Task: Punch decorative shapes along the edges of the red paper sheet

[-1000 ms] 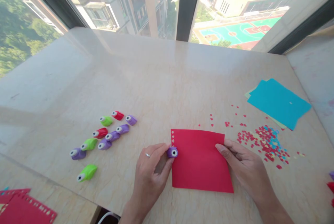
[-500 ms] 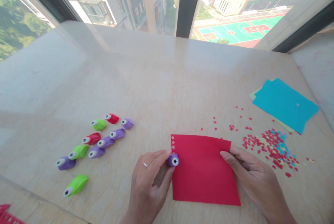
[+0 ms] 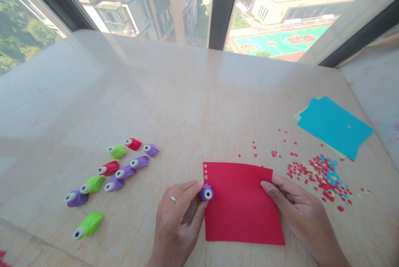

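My left hand (image 3: 181, 217), with a ring on one finger, is closed on a small purple craft punch (image 3: 206, 192) marked with a star. The punch sits over the left edge of a red paper sheet (image 3: 241, 206). Just above it, a short column of small cut-out shapes runs down that edge near the top left corner. My right hand (image 3: 296, 209) pinches the sheet's right edge, thumb on top and fingers underneath.
Several green, red and purple punches, among them a green punch (image 3: 88, 226), lie to the left. Right of the sheet is a pile of small paper confetti (image 3: 324, 173), red, blue and yellow. Blue paper sheets (image 3: 335, 126) lie beyond it. Windows edge the marble surface (image 3: 174, 105).
The camera view has shifted slightly. Both hands, the punch and the red sheet keep the same arrangement.
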The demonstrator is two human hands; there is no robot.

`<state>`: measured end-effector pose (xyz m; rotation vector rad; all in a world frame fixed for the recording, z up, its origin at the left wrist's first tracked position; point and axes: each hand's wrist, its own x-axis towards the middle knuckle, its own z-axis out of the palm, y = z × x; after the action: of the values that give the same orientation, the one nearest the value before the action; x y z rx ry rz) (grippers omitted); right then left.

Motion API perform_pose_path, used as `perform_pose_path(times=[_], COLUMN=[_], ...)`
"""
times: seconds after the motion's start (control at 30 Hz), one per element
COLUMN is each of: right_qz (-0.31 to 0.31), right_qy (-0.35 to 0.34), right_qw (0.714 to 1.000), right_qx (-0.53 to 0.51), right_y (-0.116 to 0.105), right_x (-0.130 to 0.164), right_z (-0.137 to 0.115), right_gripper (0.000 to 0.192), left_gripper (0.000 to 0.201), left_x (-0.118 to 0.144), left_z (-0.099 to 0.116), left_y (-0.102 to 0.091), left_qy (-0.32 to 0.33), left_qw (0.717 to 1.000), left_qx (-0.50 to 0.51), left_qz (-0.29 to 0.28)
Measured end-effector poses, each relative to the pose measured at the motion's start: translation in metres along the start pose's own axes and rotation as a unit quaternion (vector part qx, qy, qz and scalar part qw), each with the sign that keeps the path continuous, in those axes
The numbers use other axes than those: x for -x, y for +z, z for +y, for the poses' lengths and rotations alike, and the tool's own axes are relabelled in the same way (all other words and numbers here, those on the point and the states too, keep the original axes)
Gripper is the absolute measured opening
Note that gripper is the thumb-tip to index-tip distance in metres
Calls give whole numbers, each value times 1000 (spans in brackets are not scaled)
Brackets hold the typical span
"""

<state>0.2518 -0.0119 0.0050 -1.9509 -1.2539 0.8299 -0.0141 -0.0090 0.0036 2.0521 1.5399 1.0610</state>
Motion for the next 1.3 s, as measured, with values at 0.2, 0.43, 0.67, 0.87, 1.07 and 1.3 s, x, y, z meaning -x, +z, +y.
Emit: perform_pose_path(times=[0.2, 0.43, 0.67, 0.87, 1.07, 1.3], right_qz=[-16, -30, -57, -53, -57, -44], right_qy=[2, 1, 5, 0, 7, 44], right_qw=[1000, 999, 997, 997, 997, 995], right_qx=[-26, -36, -49, -56, -59, -80], right_y=[1, 1, 1, 3, 1, 2], right_x=[1, 0, -2, -2, -1, 0], right_z=[3, -4, -4, -6, -9, 0], right_gripper=[33, 35, 37, 35, 35, 40], left_gripper=[26, 25, 25, 25, 22, 22], left_x=[0, -1, -1, 1, 0, 0], left_z=[0, 0, 0, -1, -1, 1], left_y=[0, 1, 1, 1, 0, -2], left_qy=[0, 0, 0, -2, 7, 16], left_qw=[1000, 1000, 1000, 1000, 1000, 1000], left_qx=[0, 3, 0, 3, -2, -8], left_qz=[-3, 9, 7, -3, -6, -13])
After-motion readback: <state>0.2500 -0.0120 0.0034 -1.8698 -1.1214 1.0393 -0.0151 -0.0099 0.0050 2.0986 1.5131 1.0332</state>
